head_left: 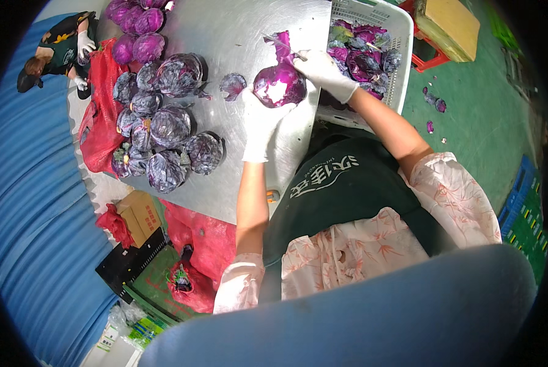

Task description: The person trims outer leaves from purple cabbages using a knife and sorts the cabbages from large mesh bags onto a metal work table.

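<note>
My left hand (264,122), in a white glove, cups a red cabbage (293,90) from below and the left, over the metal table. The cabbage is shiny purple with a pale cut patch facing up. My right hand (328,74), also gloved, is closed at its upper right side around what looks like a slim knife (276,41); the handle is hidden in the fingers. A purple leaf piece (282,49) stands up beside the blade, at the cabbage's far side. Left of the cabbage, a loose dark leaf (233,86) lies on the table.
Several untrimmed cabbages (170,126) crowd the table's left side; peeled purple ones (148,47) sit farther back. A white crate (403,58) of leaves stands at right. Red mesh sacks (102,116) lie at left, where a co-worker (63,49) is. Scraps (436,103) litter the green floor.
</note>
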Demonstrator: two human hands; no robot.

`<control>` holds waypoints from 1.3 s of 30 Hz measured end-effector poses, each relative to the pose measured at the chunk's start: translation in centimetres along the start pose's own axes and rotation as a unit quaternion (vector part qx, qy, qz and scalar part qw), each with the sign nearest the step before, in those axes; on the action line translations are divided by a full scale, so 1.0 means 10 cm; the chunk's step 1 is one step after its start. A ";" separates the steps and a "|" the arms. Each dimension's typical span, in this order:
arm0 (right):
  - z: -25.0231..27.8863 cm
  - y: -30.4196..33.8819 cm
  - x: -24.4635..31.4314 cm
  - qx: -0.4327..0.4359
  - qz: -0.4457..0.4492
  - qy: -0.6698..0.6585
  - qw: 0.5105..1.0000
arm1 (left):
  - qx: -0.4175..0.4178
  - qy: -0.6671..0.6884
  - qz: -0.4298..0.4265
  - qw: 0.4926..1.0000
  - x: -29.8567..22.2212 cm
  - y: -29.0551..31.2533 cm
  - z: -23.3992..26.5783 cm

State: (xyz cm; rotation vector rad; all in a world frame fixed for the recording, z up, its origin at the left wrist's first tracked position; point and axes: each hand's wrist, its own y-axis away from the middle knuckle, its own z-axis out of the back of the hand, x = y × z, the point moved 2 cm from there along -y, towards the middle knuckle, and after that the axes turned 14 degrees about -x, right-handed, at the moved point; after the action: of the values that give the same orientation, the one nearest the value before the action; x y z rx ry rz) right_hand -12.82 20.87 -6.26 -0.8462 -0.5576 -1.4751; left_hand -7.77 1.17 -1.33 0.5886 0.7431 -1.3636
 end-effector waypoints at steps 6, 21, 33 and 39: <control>0.35 0.06 -0.56 -0.015 -0.292 -0.247 0.924 | 0.122 0.066 0.035 0.990 0.57 -0.13 0.26; 0.11 0.21 0.35 -0.069 0.220 -0.022 0.973 | 0.012 -0.249 -0.055 0.967 -0.14 -0.30 -0.10; -0.03 -0.20 0.00 0.014 0.041 -0.193 0.980 | 0.066 -0.229 -0.043 0.970 -0.01 -0.47 -0.10; 0.15 -0.01 -0.24 0.114 -0.241 -0.382 0.885 | 0.187 0.011 -0.040 0.981 0.78 -0.36 0.49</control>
State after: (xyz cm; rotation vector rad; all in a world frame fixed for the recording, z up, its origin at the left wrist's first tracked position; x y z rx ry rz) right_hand -12.80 23.57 -7.18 -1.1474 -1.5988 -1.4291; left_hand -10.34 -8.00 -3.91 0.8775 0.5328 -1.5889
